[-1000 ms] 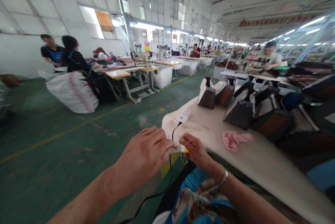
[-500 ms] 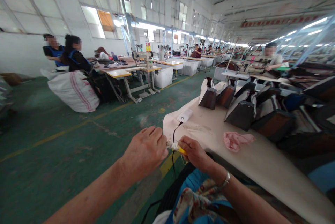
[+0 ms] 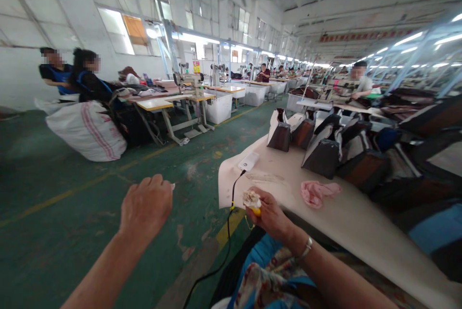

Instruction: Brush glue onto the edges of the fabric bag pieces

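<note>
My right hand is closed around a small yellow tool beside the table edge. Its upper end is covered by a whitish, brown-flecked clump; I cannot make out what kind of tool it is. Well apart to the left, my left hand is held over the green floor with its fingers curled in. A small white scrap pokes out at its fingertips. Close to my right hand, a white box-like device with a black cord lies on the table's corner.
The pale-topped table carries a crumpled pink cloth and several dark bag pieces standing in rows. Across the green floor are a large white sack, sewing tables and two people. Another person works at the back right.
My left hand has moved away to the left from the white clump, with a white scrap at its fingertips. My right hand keeps the yellow tool, its clumped end now turned up. The view has shifted slightly.
</note>
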`<action>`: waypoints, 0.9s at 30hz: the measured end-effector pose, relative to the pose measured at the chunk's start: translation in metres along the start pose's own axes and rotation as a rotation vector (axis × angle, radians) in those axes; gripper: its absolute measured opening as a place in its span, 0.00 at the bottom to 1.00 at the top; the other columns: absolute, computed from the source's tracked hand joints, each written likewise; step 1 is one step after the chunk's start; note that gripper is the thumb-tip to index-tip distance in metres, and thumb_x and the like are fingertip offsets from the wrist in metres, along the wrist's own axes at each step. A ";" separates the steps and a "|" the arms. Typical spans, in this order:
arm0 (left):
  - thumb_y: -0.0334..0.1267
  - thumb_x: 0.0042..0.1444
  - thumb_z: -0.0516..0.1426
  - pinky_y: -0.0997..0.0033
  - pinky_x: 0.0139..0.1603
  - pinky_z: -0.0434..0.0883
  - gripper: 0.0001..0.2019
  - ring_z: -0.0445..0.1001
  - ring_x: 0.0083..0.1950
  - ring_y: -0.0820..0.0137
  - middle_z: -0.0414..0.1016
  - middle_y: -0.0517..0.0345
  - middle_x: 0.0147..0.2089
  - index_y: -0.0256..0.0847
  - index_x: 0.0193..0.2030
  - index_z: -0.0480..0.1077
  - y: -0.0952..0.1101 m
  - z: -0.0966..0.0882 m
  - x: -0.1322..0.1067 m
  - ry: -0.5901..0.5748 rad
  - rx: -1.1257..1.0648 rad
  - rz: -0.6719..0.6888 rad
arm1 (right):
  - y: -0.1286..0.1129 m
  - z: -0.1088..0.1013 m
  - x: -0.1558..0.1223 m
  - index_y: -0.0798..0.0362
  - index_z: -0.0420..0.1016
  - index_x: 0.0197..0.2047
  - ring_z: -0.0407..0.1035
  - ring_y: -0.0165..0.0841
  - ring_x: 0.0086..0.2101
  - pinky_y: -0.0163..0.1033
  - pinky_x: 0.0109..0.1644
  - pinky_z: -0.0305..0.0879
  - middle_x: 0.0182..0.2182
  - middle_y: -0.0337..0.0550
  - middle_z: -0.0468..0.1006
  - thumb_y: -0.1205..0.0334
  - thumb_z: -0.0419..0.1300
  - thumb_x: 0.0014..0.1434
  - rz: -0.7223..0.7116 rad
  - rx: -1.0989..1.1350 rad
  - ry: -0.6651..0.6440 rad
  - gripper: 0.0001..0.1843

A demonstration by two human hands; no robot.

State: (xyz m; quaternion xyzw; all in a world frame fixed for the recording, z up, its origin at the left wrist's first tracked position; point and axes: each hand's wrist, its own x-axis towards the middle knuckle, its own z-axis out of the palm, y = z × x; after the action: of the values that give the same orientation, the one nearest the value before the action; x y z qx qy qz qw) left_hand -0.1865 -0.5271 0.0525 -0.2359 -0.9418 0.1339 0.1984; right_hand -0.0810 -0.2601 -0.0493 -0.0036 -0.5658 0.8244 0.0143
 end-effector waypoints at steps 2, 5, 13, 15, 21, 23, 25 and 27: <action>0.26 0.62 0.43 0.53 0.43 0.68 0.20 0.74 0.47 0.53 0.75 0.45 0.46 0.37 0.49 0.73 0.023 0.004 -0.013 0.077 -0.145 0.086 | -0.011 0.010 0.000 0.52 0.64 0.34 0.55 0.22 0.23 0.26 0.24 0.49 0.27 0.32 0.62 0.46 0.62 0.61 -0.019 -0.039 -0.013 0.19; 0.29 0.63 0.47 0.57 0.48 0.69 0.16 0.74 0.49 0.60 0.76 0.50 0.49 0.41 0.51 0.72 0.063 0.004 -0.032 0.161 -0.546 0.198 | -0.019 0.021 0.001 0.51 0.65 0.35 0.55 0.23 0.22 0.28 0.22 0.49 0.26 0.32 0.62 0.45 0.56 0.66 -0.144 -0.159 0.032 0.18; 0.45 0.62 0.56 0.54 0.60 0.67 0.22 0.69 0.59 0.57 0.71 0.44 0.58 0.41 0.61 0.66 0.150 -0.001 -0.038 0.423 -1.262 0.067 | -0.012 0.042 0.011 0.50 0.69 0.37 0.65 0.30 0.33 0.35 0.37 0.63 0.33 0.38 0.71 0.55 0.52 0.70 -0.629 -0.522 0.336 0.11; 0.40 0.65 0.54 0.57 0.63 0.66 0.18 0.68 0.61 0.61 0.71 0.47 0.59 0.43 0.60 0.67 0.160 0.001 -0.033 0.438 -1.394 -0.024 | -0.008 0.044 0.012 0.50 0.69 0.39 0.67 0.31 0.36 0.36 0.39 0.65 0.34 0.39 0.72 0.56 0.51 0.70 -0.656 -0.522 0.354 0.10; 0.39 0.67 0.50 0.63 0.61 0.66 0.14 0.70 0.59 0.65 0.72 0.50 0.58 0.43 0.55 0.70 0.147 0.003 -0.027 0.347 -1.676 -0.033 | -0.029 0.028 0.007 0.51 0.69 0.37 0.67 0.29 0.30 0.34 0.34 0.64 0.29 0.36 0.69 0.56 0.51 0.70 -0.623 -0.605 0.387 0.12; 0.41 0.67 0.50 0.65 0.57 0.67 0.13 0.72 0.54 0.66 0.75 0.51 0.53 0.43 0.53 0.71 0.139 0.004 -0.028 0.238 -1.690 -0.036 | -0.051 0.024 -0.003 0.52 0.71 0.40 0.66 0.27 0.27 0.33 0.32 0.63 0.28 0.35 0.69 0.59 0.52 0.70 -0.672 -0.704 0.363 0.10; 0.43 0.67 0.50 0.67 0.53 0.68 0.13 0.73 0.50 0.68 0.76 0.52 0.49 0.42 0.51 0.71 0.135 0.007 -0.028 0.150 -1.719 -0.048 | -0.074 0.026 -0.015 0.52 0.72 0.45 0.66 0.27 0.27 0.33 0.32 0.61 0.30 0.36 0.70 0.63 0.53 0.69 -0.750 -0.833 0.251 0.07; 0.44 0.67 0.51 0.69 0.49 0.68 0.13 0.72 0.45 0.69 0.75 0.54 0.44 0.42 0.50 0.70 0.134 0.010 -0.029 0.108 -1.761 -0.055 | -0.093 0.032 -0.028 0.52 0.72 0.48 0.66 0.29 0.30 0.34 0.34 0.60 0.32 0.39 0.70 0.68 0.53 0.69 -0.840 -0.973 0.133 0.09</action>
State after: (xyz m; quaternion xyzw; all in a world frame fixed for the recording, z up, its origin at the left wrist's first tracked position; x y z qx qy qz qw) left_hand -0.1151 -0.4290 -0.0119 -0.2861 -0.6979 -0.6565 -0.0081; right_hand -0.0517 -0.2578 0.0486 0.1610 -0.8260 0.3960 0.3673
